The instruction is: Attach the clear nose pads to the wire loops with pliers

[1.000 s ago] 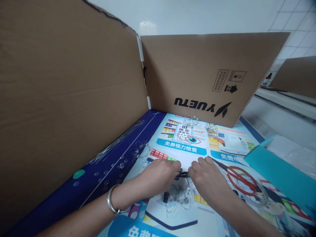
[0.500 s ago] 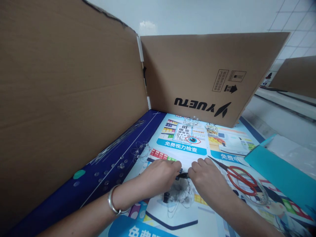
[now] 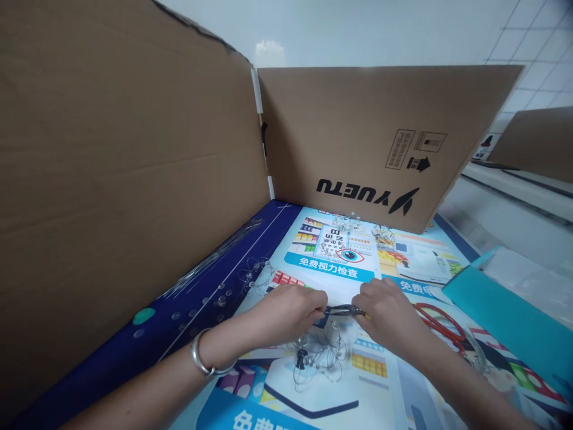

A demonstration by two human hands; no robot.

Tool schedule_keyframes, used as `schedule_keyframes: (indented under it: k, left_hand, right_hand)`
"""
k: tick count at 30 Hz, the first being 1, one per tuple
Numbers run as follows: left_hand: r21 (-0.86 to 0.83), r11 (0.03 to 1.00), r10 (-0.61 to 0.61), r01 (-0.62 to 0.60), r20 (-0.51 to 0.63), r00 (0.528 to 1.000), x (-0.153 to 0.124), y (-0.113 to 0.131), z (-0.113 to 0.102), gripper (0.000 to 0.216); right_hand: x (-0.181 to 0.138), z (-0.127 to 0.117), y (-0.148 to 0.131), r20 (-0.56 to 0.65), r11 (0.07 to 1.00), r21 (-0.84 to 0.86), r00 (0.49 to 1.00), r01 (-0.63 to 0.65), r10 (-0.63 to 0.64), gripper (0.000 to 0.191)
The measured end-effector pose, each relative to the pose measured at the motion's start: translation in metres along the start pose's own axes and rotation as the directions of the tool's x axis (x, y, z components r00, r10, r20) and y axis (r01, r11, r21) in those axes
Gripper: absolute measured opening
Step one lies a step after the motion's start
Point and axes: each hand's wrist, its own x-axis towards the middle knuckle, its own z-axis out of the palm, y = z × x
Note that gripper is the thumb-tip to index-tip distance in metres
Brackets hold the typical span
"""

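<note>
My right hand (image 3: 388, 307) is closed round a pair of pliers (image 3: 344, 310). Their dark, narrow jaws point left, and a bit of yellow shows at the handle. The tips reach the fingers of my left hand (image 3: 293, 312), which is closed in a pinch; what it holds is hidden. Below both hands lies a loose tangle of thin wire with clear beads (image 3: 329, 352). A small black piece (image 3: 301, 358) sits at the tangle's left side. Red-handled scissors (image 3: 441, 325) rest beyond my right wrist, their blades mostly covered by my right hand.
Cardboard panels stand on the left (image 3: 134, 149) and at the back (image 3: 358, 131). Straight wires (image 3: 210, 260) and several clear beads (image 3: 219, 298) lie on the dark blue strip, near a green disc (image 3: 144, 316). More beaded wire (image 3: 347, 222) is at the back. A teal box (image 3: 505, 322) stands right.
My right hand has moved right and slightly up, away from my left, so more of the pliers shows between them. My left hand has barely moved.
</note>
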Motion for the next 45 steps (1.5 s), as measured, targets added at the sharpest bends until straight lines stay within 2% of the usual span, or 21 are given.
schedule_keyframes:
  k: [5, 10, 22, 29, 45]
  left_hand:
    - [-0.080, 0.996, 0.050, -0.048, 0.015, 0.999, 0.001, 0.001, -0.002, 0.014]
    - [-0.095, 0.992, 0.088, -0.087, 0.013, 0.996, 0.002, 0.000, -0.001, 0.015]
    - [0.161, 0.974, 0.169, -0.159, -0.054, 0.984, 0.002, 0.003, 0.009, 0.014]
    - [0.233, 0.953, 0.212, -0.194, -0.054, 0.976, 0.001, 0.001, 0.016, 0.018]
    - [0.209, 0.931, 0.314, -0.298, -0.045, 0.948, 0.001, 0.001, 0.021, 0.021]
  right_hand:
    - [0.000, 0.007, -0.012, 0.020, 0.999, -0.003, 0.999, 0.037, -0.036, 0.007]
    - [0.000, 0.007, -0.012, 0.025, 0.998, -0.010, 0.998, 0.066, -0.066, 0.007]
    - [0.000, 0.000, -0.014, -0.016, 0.964, -0.180, 0.980, 0.194, -0.200, 0.013]
    - [-0.001, 0.002, -0.014, -0.023, 0.963, -0.188, 0.980, 0.192, -0.200, 0.013]
    - [-0.002, 0.001, -0.016, 0.006, 0.971, -0.148, 0.982, 0.189, -0.190, 0.013]
